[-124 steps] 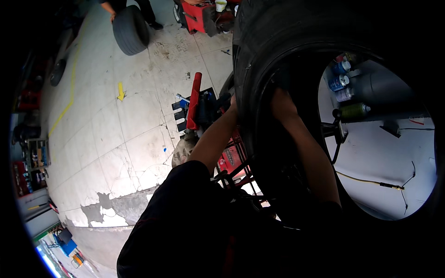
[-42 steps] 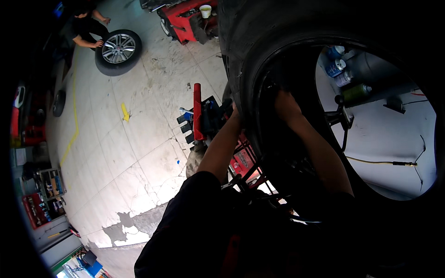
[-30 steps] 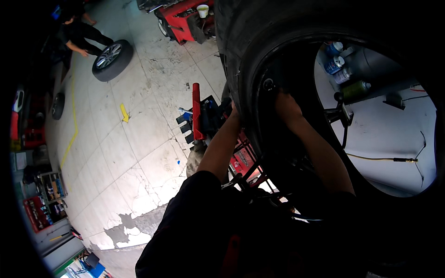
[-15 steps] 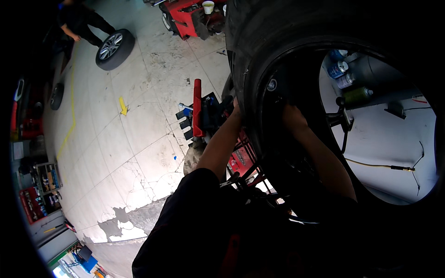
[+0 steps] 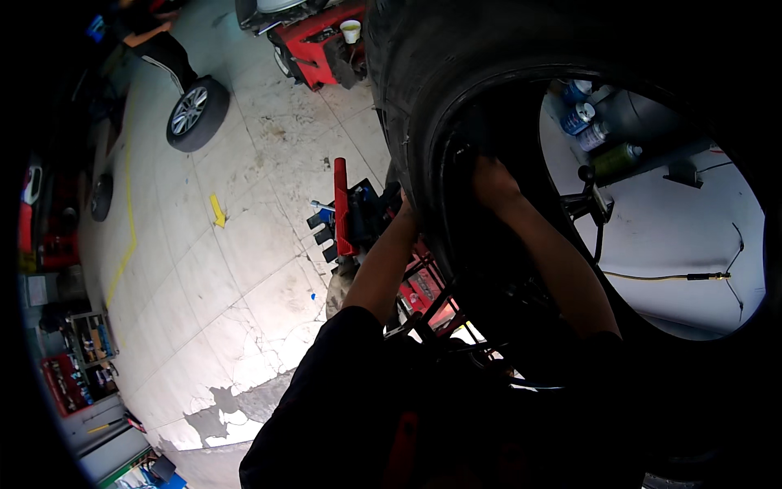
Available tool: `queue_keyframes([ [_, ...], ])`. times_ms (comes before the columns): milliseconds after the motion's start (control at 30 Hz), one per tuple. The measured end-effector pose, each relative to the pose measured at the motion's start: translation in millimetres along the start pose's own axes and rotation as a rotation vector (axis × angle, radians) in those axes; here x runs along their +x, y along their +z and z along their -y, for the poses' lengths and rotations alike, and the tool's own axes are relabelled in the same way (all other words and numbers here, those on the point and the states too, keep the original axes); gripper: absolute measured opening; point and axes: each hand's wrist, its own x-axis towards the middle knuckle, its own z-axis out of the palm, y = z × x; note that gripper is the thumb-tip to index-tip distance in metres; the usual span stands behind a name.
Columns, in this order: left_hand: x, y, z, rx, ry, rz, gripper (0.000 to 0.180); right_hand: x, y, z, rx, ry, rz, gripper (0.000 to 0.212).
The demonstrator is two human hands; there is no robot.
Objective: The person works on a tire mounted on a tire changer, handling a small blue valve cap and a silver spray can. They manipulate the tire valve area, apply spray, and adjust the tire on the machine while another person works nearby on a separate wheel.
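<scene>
A large black tire (image 5: 401, 114) without a wheel in it stands close in front of me. Its round opening shows on the right. My left hand (image 5: 407, 209) reaches against the outer tread side, and its fingers are hidden behind the tire. Through the opening goes my right arm; my right hand (image 5: 494, 184) is at the inner wall near the bead, its fingers lost in shadow. Whether either hand grips the tire cannot be made out.
Left of the tire are a red bar (image 5: 341, 208) and a black tool holder (image 5: 366, 208). Spray cans (image 5: 578, 119) and a hose (image 5: 652, 277) show through the opening. Farther off, another person (image 5: 155, 41) stands by a mounted wheel (image 5: 195, 116), near a red machine (image 5: 314, 49).
The tire and both my hands sit slightly farther left in view. A pale round mark inside the tire is no longer visible. The other person's pose has changed beside the mounted wheel.
</scene>
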Motion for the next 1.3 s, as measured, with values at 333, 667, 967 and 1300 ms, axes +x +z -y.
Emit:
queue_keyframes([
  [333, -1.3, -0.3, 1.4, -0.001, -0.010, 0.001, 0.030, -16.6, -21.4, 1.4, 0.055, -0.036, 0.172, 0.040],
  [667, -2.0, -2.5, 2.7, -0.015, -0.006, 0.012, 0.029, -34.2, -28.1, 18.5, 0.105, -0.095, 0.149, 0.041],
  [967, -1.2, -2.6, -1.2, -0.012, 0.001, 0.022, 0.029, -23.2, -19.3, 33.6, 0.459, 0.146, -0.331, 0.036],
  [1300, -5.8, -1.9, 2.5, -0.011, -0.023, 0.018, 0.028, -28.4, -44.1, 41.6, 1.678, 0.798, 0.408, 0.013],
])
